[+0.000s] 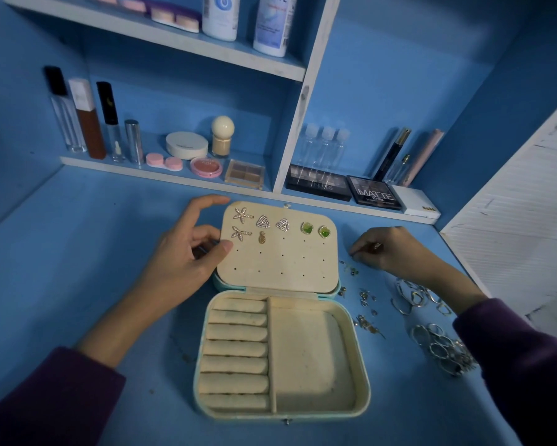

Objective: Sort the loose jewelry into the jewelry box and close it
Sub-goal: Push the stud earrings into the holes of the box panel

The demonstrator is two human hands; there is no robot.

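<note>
Both arms, in dark purple sleeves, reach forward. The left hand (187, 255) pinches the lid (280, 255) edge, index finger lifted. The right hand (390, 249) curls downward, pinching a small shiny piece (377, 245).

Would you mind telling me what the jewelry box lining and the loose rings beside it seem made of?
The lining looks like cream velvet or suede-like fabric: matte, faintly mottled. The loose rings look like polished silver-toned metal, judging by bright glints on thin bands.
</note>
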